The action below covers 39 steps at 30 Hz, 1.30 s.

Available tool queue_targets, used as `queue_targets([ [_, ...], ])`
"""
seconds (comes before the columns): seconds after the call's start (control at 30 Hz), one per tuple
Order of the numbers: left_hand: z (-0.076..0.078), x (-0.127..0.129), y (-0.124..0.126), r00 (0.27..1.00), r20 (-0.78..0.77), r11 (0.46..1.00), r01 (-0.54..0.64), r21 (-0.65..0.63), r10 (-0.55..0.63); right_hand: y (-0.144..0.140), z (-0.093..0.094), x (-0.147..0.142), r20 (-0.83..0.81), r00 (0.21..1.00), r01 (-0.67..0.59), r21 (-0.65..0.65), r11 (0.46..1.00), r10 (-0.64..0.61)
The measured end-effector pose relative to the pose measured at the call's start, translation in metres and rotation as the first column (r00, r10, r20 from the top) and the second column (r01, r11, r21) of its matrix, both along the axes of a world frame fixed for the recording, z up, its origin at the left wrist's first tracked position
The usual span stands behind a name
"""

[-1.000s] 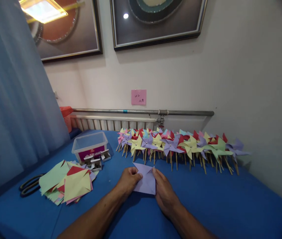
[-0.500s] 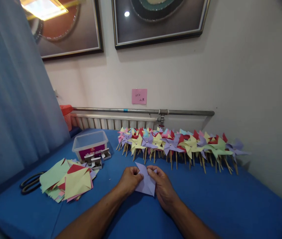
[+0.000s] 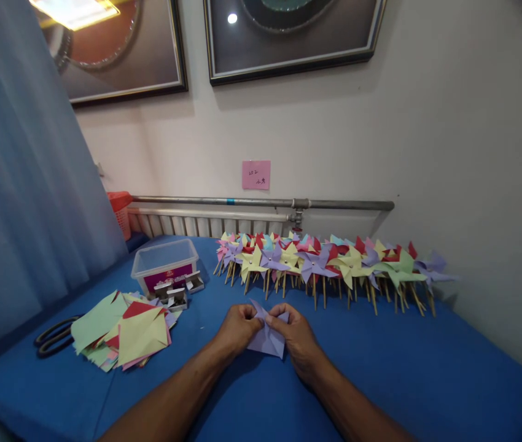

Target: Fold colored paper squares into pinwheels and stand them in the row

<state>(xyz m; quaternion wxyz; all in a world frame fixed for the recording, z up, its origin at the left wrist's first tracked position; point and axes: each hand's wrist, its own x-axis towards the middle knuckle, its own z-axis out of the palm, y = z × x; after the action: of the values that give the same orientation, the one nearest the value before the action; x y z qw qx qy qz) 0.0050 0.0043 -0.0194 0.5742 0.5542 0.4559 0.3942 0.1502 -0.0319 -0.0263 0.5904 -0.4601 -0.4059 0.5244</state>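
Both hands, left hand and right hand, pinch a thin lilac paper square with folded corners, fingers grasping its middle, above the blue cloth-covered table.

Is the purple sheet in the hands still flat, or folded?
Partly folded: purple sheet has corners drawn toward its middle, pinched by left hand and right hand.

Pink note (writing too small)

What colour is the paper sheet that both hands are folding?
Light purple; the paper sheet shows best in the head view.
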Motion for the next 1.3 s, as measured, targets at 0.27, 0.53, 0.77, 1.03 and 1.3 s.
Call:
queue_targets([
  [0.27, 0.002, 0.000, -0.001, 1.000, -0.017, 1.000, -0.011, 0.006, 0.011, 0.005, -0.007, 0.004, 0.094, 0.995, 0.016, 0.017, 1.000, -0.017],
  [0.53, 0.005, 0.000, -0.002, 1.000, 0.026, 1.000, -0.004, -0.025, 0.005, 0.006, -0.002, 0.002, 0.133, 0.991, 0.030, 0.009, 1.000, -0.031],
  [0.77, 0.014, 0.001, -0.006, 0.999, 0.023, 0.998, -0.023, -0.051, 0.024, 0.008, -0.004, 0.001, 0.156, 0.986, 0.057, 0.028, 0.998, -0.060],
  [1.03, 0.014, -0.001, -0.005, 1.000, 0.019, 0.999, -0.018, -0.044, 0.019, 0.011, -0.007, -0.002, 0.166, 0.981, 0.095, 0.054, 0.994, -0.103],
  [1.3, 0.011, -0.002, -0.004, 0.998, 0.056, 0.999, -0.013, -0.045, 0.016, 0.013, -0.010, -0.003, 0.209, 0.969, 0.122, 0.067, 0.990, -0.133],
])
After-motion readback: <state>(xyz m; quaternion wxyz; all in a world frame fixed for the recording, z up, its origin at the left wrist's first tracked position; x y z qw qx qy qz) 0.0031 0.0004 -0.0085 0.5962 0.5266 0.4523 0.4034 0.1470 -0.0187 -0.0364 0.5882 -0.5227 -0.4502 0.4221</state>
